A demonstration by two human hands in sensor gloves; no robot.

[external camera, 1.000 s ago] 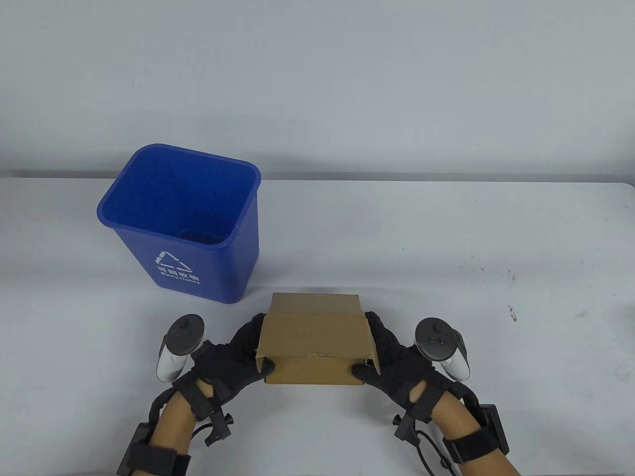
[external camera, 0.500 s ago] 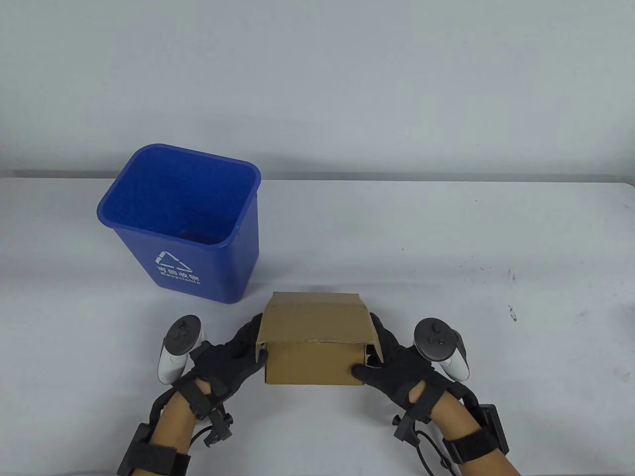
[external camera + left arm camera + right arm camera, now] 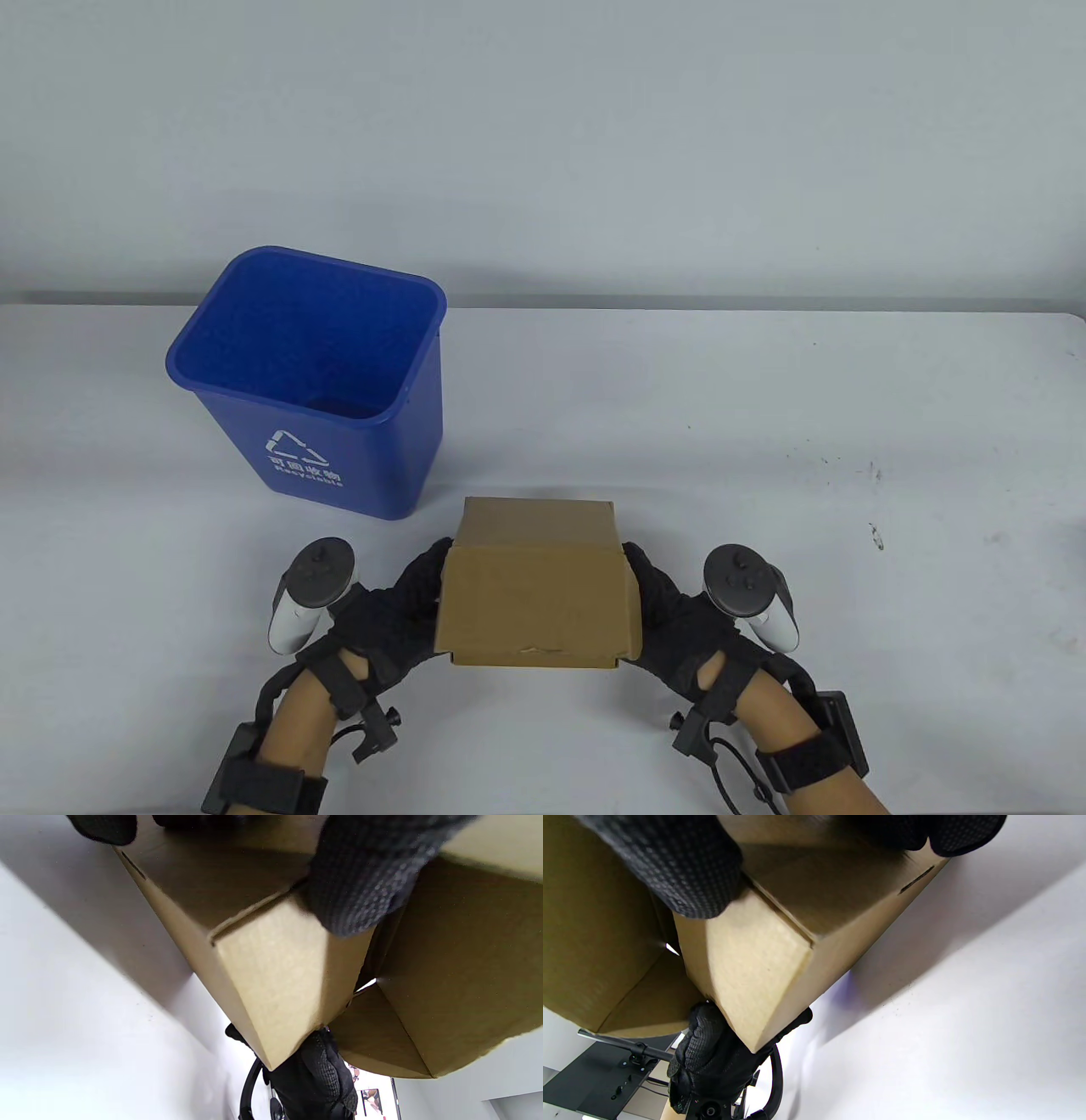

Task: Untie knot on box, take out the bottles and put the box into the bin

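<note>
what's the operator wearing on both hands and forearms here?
Left hand and right hand wear black textured gloves. A tracker, dark round top with white grip, sits on each: left tracker, right tracker. Black straps hold dark boxes on both forearms; a black cable loops at the right wrist.

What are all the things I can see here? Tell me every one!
Box: one, brown cardboard, near the front of the table, held between both hands, flaps closed over the top.
Bin: one, blue with a white recycling sign, standing on the table behind and to the left of the box, nothing seen inside.
Table: one, white, under everything, a few small dark specks on its right part.
Wall: one, pale grey, behind the table.
Left hand: one, black glove, gripping the left side of the box, white and grey tracker on its back.
Right hand: one, black glove, gripping the right side of the box, same kind of tracker.
</note>
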